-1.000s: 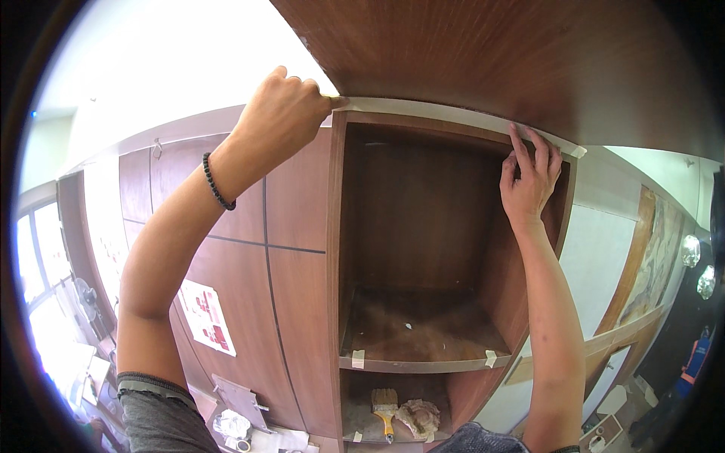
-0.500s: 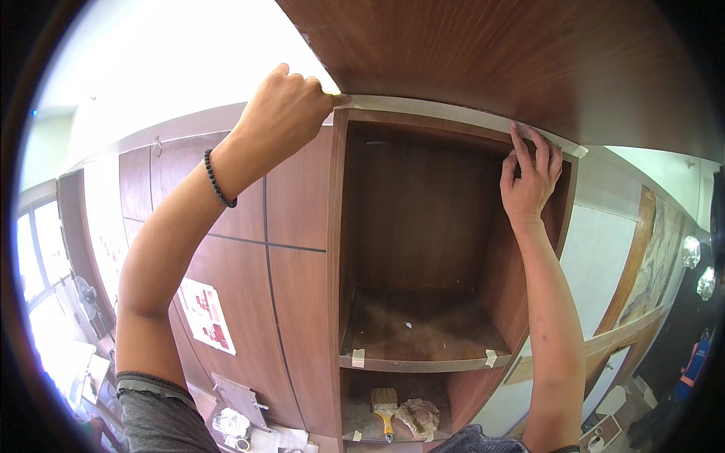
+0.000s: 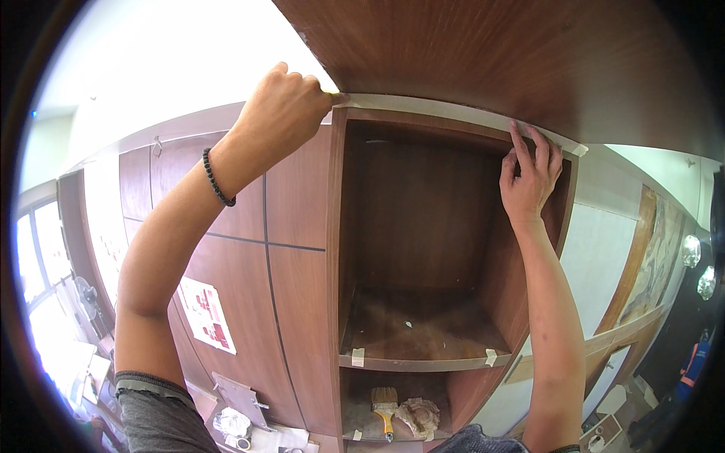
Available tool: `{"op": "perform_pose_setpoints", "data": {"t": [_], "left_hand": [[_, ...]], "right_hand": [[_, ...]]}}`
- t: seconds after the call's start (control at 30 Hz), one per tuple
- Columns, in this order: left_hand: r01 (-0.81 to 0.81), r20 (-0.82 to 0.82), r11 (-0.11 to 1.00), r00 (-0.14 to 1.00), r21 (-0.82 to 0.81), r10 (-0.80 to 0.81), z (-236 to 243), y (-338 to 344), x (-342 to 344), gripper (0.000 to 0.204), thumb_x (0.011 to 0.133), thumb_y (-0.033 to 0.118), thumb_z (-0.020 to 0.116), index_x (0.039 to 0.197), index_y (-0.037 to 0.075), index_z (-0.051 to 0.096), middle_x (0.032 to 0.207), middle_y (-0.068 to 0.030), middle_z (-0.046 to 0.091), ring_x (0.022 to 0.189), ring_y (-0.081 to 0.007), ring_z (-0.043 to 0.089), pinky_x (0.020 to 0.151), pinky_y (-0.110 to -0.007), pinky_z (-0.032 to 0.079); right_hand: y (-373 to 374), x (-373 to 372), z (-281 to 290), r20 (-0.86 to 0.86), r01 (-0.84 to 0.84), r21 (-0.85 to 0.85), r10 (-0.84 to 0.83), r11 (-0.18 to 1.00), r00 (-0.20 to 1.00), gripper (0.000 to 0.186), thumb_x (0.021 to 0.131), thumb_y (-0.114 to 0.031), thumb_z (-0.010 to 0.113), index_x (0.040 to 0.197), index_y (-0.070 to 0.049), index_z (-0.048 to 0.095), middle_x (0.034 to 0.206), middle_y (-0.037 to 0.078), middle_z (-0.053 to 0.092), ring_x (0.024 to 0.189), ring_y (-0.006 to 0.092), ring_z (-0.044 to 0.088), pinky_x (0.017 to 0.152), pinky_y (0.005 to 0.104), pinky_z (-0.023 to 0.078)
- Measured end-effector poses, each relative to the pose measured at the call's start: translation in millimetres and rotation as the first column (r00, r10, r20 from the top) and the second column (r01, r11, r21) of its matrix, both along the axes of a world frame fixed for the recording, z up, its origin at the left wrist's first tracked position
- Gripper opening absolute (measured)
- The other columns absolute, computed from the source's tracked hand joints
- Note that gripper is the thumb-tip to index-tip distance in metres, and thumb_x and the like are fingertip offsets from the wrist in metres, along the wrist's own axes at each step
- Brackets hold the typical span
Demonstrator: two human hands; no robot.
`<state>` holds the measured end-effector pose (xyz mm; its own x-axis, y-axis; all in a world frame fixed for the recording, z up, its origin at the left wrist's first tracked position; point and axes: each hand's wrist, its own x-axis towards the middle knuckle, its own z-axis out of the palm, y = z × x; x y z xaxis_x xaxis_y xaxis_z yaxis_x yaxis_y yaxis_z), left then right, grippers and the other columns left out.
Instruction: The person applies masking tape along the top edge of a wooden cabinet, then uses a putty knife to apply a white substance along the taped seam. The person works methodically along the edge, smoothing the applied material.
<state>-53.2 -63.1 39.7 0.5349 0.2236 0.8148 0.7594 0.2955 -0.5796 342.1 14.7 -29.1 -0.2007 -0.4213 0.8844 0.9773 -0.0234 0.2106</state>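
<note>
A pale, narrow strip [image 3: 453, 109] runs along the top front edge of an open brown wooden cabinet [image 3: 334, 257]. At the strip's left end is my left hand [image 3: 283, 106], raised and curled into a fist, one finger or thumb reaching out to the corner. Whatever the curled fingers may hold is hidden. My right hand [image 3: 531, 177] is up near the strip's right end, fingers apart and bent, with fingertips touching the strip or its lower edge. Small tape pieces [image 3: 358, 357] stick to the front edge of the shelf [image 3: 423, 363] below.
Overhead a large brown wooden panel [image 3: 491, 53] juts out. On the lower shelf lie a yellow-handled paintbrush [image 3: 384, 411] and a crumpled rag [image 3: 418, 415]. A printed sheet [image 3: 207, 315] hangs on the panelled doors at left. Far right, a person in dark and orange clothing [image 3: 693, 364] is partly visible.
</note>
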Motion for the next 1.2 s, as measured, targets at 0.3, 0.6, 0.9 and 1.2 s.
{"op": "perform_pose_setpoints", "data": {"t": [0.3, 0.6, 0.9, 1.2], "left_hand": [[0.082, -0.106, 0.987, 0.992, 0.135, -0.068, -1, 5, -4, 0.019, 0.091, 0.011, 0.071, 0.084, 0.022, 0.084, 0.055, -0.0005, 0.061, 0.051, -0.0133, 0.054, 0.061, -0.03, 0.04], [0.101, -0.085, 0.99, 0.992, 0.098, -0.093, -1, -3, 1, 0.02, 0.089, 0.01, 0.07, 0.098, 0.021, 0.084, 0.067, -0.0055, 0.07, 0.059, -0.0205, 0.066, 0.064, -0.034, 0.048], [0.48, 0.136, 0.877, 0.868, 0.012, -0.477, 0, 1, -21, 0.026, 0.092, 0.029, 0.076, 0.113, 0.013, 0.081, 0.076, -0.0112, 0.075, 0.065, -0.0273, 0.071, 0.066, -0.037, 0.057], [0.475, 0.442, 0.88, 0.788, 0.008, -0.429, -5, 5, -12, 0.031, 0.095, 0.035, 0.074, 0.111, 0.01, 0.08, 0.077, -0.0154, 0.076, 0.067, -0.0293, 0.073, 0.066, -0.039, 0.058]], "right_hand": [[0, -33, 0, 0.135, -0.063, -0.069, 0.072, 0.996, 0.988, 0.06, 0.083, -0.008, 0.066, 0.143, -0.016, 0.063, 0.145, 0.001, 0.056, 0.132, 0.0332, 0.049, 0.111, 0.0473, 0.044], [-1, -166, 14, 0.328, -0.149, -0.232, 0.222, 0.961, 0.918, 0.056, 0.084, -0.01, 0.068, 0.14, -0.013, 0.064, 0.143, 0.001, 0.057, 0.124, 0.0337, 0.052, 0.108, 0.0468, 0.047], [11, -201, 21, 0.347, -0.169, -0.106, 0.195, 0.98, 0.917, 0.049, 0.087, -0.006, 0.065, 0.135, -0.016, 0.068, 0.134, 0.001, 0.062, 0.11, 0.0317, 0.054, 0.095, 0.0452, 0.049], [14, -205, 20, 0.296, -0.111, -0.096, 0.134, 0.989, 0.946, 0.056, 0.086, -0.007, 0.069, 0.139, -0.024, 0.066, 0.131, 0.0, 0.059, 0.109, 0.0307, 0.052, 0.093, 0.0476, 0.048]]}}
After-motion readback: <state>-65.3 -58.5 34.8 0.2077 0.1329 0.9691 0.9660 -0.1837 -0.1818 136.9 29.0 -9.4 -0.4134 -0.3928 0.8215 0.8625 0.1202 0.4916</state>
